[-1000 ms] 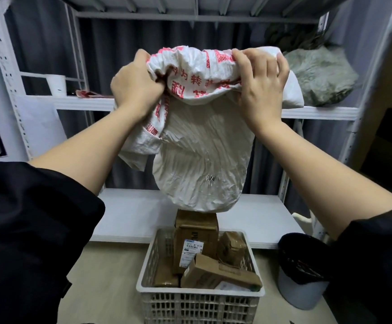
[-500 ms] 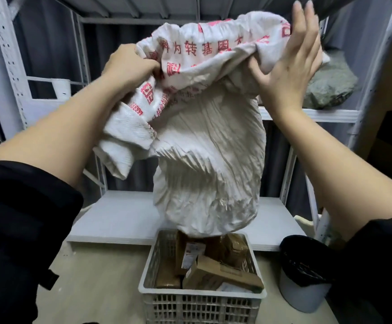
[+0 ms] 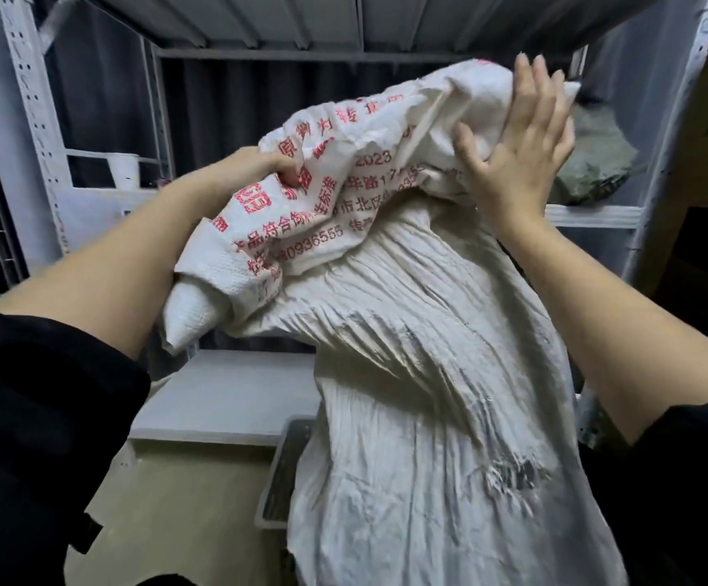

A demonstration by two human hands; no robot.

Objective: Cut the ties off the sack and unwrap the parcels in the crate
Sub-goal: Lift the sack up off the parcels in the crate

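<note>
A crumpled white woven sack (image 3: 407, 353) with red printed characters hangs in front of me, filling the middle and lower right of the head view. My left hand (image 3: 274, 164) grips a bunched fold of its printed upper part. My right hand (image 3: 517, 150) lies flat with straight fingers against the sack's raised top right end. The white plastic crate (image 3: 278, 471) stands on the floor below; only its left rim shows, and the sack hides the parcels inside.
A grey metal shelving rack (image 3: 39, 133) stands behind the sack, with a low white shelf board (image 3: 225, 399). A white paper cup (image 3: 124, 171) sits on the left middle shelf. A grey-green bundle (image 3: 597, 162) lies on the right shelf.
The sack has swung up and toward me, now covering the crate and the black bin. My right hand let go of its grip and flattened against the sack's top. My left hand lowered.
</note>
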